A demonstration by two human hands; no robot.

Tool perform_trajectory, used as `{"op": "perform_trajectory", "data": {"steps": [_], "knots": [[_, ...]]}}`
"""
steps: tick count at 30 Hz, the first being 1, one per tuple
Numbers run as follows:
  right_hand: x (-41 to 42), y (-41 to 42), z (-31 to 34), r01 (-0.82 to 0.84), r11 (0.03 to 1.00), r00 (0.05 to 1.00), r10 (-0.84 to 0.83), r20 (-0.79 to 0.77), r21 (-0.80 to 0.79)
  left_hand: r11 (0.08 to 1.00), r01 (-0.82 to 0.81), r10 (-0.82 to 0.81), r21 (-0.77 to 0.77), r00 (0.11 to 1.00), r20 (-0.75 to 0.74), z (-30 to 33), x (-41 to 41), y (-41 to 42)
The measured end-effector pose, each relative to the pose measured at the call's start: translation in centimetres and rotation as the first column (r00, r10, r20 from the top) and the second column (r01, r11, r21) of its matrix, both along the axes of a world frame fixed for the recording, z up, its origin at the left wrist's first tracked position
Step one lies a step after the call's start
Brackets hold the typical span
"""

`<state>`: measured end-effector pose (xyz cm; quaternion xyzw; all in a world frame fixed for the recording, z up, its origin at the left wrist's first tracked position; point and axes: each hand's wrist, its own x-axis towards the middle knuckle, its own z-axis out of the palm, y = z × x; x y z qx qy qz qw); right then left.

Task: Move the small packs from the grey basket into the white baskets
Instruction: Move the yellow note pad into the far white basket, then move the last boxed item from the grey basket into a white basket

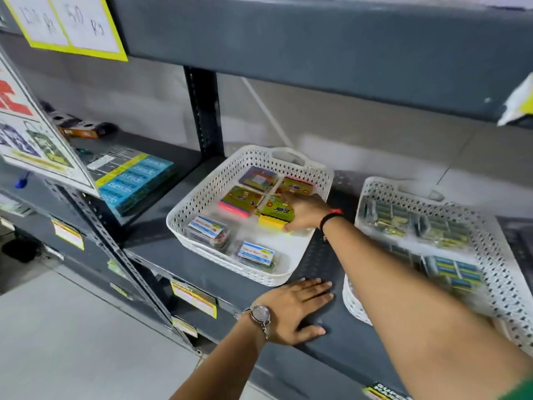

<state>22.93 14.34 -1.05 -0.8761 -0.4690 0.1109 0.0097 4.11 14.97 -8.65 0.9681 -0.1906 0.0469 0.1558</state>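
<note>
A white perforated basket (202, 194) sits on the dark grey shelf and holds several small packs. My right hand (305, 212) reaches into it and grips a yellow-green pack (274, 215) near its right side. Other packs lie beside it: a pink-edged one (240, 200), a purple one (257, 179), a green and pink one (297, 184), plus two clear boxes with blue labels (208, 228) at the front. My left hand (294, 308) rests flat on the shelf edge, fingers spread, holding nothing. No grey basket is in view.
A second white basket (496, 255) with blue-yellow packs stands at the right, under my right forearm. Blue boxes (135, 180) lie on the shelf at the left. An upright post (204, 111) splits the bays. The upper shelf (317, 39) overhangs. Price tags (193, 297) line the shelf front.
</note>
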Motion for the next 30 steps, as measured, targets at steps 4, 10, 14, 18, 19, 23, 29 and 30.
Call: {"op": "perform_trajectory", "data": {"steps": [4, 10, 14, 18, 19, 23, 29, 30], "knots": [[0.2, 0.3, -0.2, 0.003, 0.998, 1.0, -0.002, 0.021, -0.06, 1.0, -0.008, 0.008, 0.007, 1.0, 0.012, 0.0, 0.0, -0.1], [0.6, 0.5, -0.7, 0.014, 0.993, 1.0, -0.013, 0.005, -0.117, 1.0, -0.006, 0.006, 0.012, 1.0, 0.0, 0.1, 0.1, 0.0], [0.3, -0.3, 0.0, -0.005, 0.997, 1.0, 0.004, -0.01, -0.076, 1.0, -0.011, 0.011, 0.021, 1.0, 0.006, 0.3, -0.1, -0.3], [0.3, -3.3, 1.8, -0.042, 0.972, 0.998, 0.052, -0.038, 0.231, 0.998, 0.002, -0.005, 0.055, 0.999, 0.05, 0.9, -0.7, -0.4], [0.4, -4.0, 2.4, -0.046, 0.961, 0.999, 0.051, -0.012, 0.273, 0.998, 0.005, -0.01, 0.061, 0.996, 0.086, 1.0, -1.0, -0.1], [2.1, -12.0, 4.2, 0.011, 0.95, 0.99, -0.055, 0.132, 0.312, 0.999, 0.022, -0.031, 0.044, 0.978, 0.207, 1.8, -1.0, -2.8], [4.6, -27.0, 5.8, 0.22, 0.854, 0.932, -0.327, 0.157, 0.472, 0.996, 0.045, -0.068, 0.072, 0.932, 0.355, 1.4, -1.4, -6.7], [4.8, -29.1, 5.7, 0.261, 0.837, 0.913, -0.375, 0.158, 0.48, 0.994, 0.074, -0.096, 0.075, 0.928, 0.359, 1.2, -1.6, -7.7]]}}
